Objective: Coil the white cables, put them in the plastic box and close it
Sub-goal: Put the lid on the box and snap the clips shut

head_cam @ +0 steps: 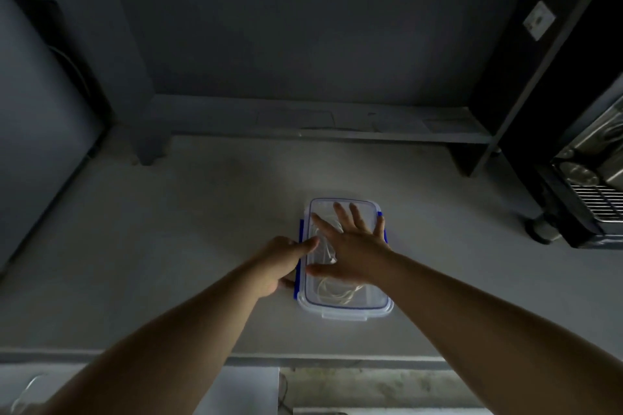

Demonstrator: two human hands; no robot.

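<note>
Dimly lit grey table (pixel 168 246); plastic box (pixel 344 307) centred, lidded.

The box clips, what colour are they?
Blue clips, seen in the head view.

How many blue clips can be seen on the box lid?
2. One blue clip runs along the lid's left side beside the left hand; one blue clip on the right side, mostly hidden under the right hand.

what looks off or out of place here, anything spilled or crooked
Nothing much stands out. The plastic box sits flat on the table, lid on, white cables coiled inside. The right hand presses flat on the lid; the left hand works the blue side clip.
</note>
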